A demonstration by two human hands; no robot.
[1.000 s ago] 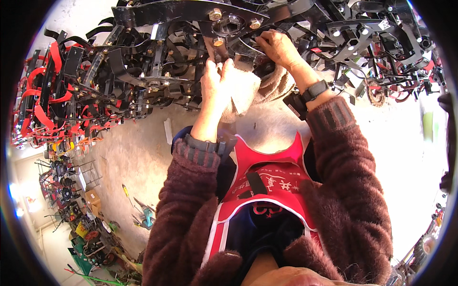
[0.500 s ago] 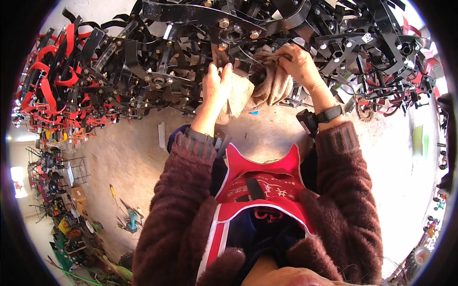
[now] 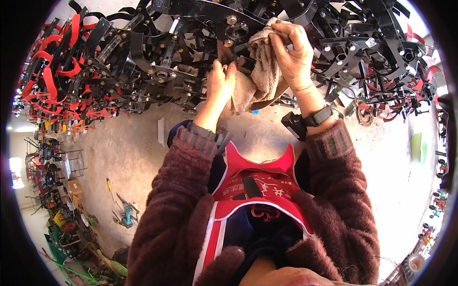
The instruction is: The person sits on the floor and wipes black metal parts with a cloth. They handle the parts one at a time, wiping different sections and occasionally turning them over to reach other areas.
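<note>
A beige cloth [image 3: 265, 66] hangs between my two hands against a black bladed metal part with bolts [image 3: 237, 31]. My left hand [image 3: 221, 85] pinches the cloth's left side, low beside the metal. Higher up, my right hand [image 3: 295, 55] grips the bunched upper end of the cloth with thumb and fingers, close to the edge of a long black blade [image 3: 205, 10]. Part of the metal behind the cloth is hidden.
Many curved black blades [image 3: 138, 52] crowd the far side, with red ones [image 3: 50, 83] at the left. On the concrete floor lie a teal power tool [image 3: 128, 217] and a yellow-handled screwdriver [image 3: 109, 186]. A cardboard box [image 3: 75, 191] stands at the left.
My right hand has moved up and slightly left, drawing the top of the cloth up along the metal. My left hand has stayed nearly in place. The view has shifted slightly.
</note>
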